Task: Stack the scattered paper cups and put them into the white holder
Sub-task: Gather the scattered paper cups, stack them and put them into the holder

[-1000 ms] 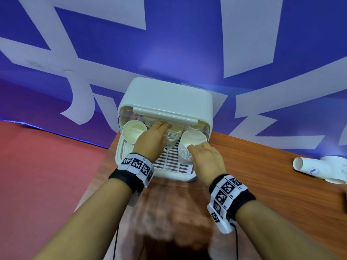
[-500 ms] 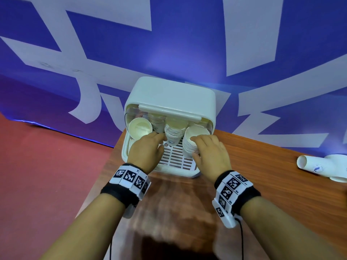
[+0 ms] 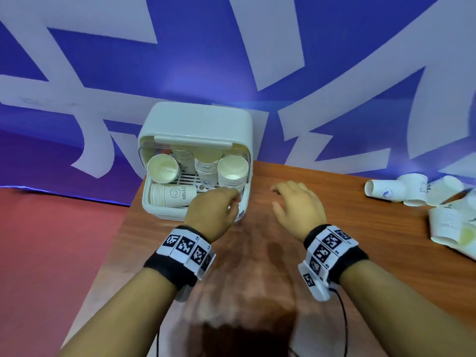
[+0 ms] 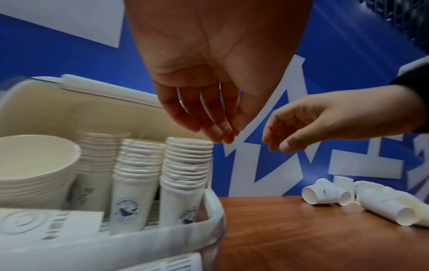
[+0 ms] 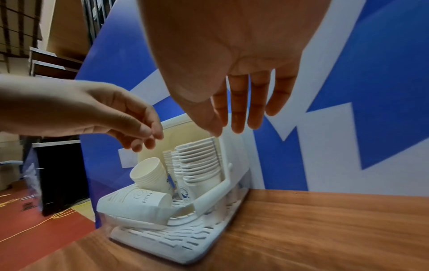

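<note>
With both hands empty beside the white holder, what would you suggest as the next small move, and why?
Probably reach the right hand rightward to the loose white paper cups lying on their sides on the brown wooden table. Both it and the left hand hold nothing, the white plastic holder already contains several stacks, and those cups remain scattered.
</note>
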`<state>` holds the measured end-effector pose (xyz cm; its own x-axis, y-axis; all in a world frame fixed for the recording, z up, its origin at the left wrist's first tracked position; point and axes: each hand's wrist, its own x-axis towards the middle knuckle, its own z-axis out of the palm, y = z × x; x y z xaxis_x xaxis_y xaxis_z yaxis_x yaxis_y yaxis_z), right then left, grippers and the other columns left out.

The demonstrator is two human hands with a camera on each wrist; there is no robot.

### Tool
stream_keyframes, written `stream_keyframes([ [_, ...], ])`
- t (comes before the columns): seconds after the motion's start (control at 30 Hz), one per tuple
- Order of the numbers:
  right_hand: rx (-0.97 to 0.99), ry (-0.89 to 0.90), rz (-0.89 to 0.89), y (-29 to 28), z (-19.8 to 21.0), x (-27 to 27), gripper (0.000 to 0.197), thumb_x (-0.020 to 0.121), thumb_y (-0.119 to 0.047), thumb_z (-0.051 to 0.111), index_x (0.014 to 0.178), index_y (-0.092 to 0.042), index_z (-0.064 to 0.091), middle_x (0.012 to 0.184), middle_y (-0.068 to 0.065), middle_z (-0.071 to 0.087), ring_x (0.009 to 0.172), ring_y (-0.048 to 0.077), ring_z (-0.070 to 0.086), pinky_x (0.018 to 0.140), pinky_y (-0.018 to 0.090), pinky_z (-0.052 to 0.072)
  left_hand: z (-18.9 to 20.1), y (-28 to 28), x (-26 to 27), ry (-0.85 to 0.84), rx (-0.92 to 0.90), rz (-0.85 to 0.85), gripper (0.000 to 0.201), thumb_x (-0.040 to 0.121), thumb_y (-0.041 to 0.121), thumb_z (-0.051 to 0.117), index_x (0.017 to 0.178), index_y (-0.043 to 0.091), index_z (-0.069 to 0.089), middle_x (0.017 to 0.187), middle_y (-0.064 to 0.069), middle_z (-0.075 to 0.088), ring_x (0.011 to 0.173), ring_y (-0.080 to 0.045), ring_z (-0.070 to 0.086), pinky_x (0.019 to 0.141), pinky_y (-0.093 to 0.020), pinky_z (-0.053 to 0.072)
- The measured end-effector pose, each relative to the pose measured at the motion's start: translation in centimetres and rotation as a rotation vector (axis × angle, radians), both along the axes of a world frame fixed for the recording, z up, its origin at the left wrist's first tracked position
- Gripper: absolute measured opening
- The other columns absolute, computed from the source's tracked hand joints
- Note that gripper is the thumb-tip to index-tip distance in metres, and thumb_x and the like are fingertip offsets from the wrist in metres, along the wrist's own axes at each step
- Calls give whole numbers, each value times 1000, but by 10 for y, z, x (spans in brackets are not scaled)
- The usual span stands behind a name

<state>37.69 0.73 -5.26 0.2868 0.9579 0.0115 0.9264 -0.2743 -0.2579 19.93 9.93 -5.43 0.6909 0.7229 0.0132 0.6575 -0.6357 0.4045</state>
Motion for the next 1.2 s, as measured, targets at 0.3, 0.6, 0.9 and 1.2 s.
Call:
stream_keyframes([
  [0.3, -160, 10, -173, -83, 3, 76, 27, 89, -30, 51, 115, -22, 52, 116, -2, 57, 108, 20, 50, 91, 35, 41, 23, -50, 96, -33, -27, -161, 18, 90, 22, 47, 100, 20, 61, 100, 2, 64, 89, -19, 59, 69, -27, 41],
  [0.6, -196, 55, -301, -169, 2, 176, 27, 88, -31, 54, 115, -23, 52, 115, -1, 57, 108, 21, 51, 88, 34, 44, 30, -102, 210, 19, 3, -306, 20, 90, 24, 45, 103, 23, 60, 102, 4, 65, 88, -18, 59, 68, -28, 45],
  [0.9, -217, 80, -374, -225, -1, 274, 30, 87, -29, 54, 116, -22, 52, 115, 1, 57, 106, 21, 53, 84, 35, 47, 16, -147, 314, 86, -27, -339, 20, 89, 24, 45, 103, 23, 60, 104, 3, 64, 92, -20, 58, 69, -29, 42],
  [1.2, -304, 32, -398, -237, -15, 350, 46, 89, -33, 53, 131, -20, 41, 131, 5, 48, 115, 28, 48, 91, 40, 44, -19, -161, 391, 184, -74, -349, 25, 90, 27, 45, 111, 24, 57, 117, 2, 59, 103, -22, 56, 83, -36, 48],
])
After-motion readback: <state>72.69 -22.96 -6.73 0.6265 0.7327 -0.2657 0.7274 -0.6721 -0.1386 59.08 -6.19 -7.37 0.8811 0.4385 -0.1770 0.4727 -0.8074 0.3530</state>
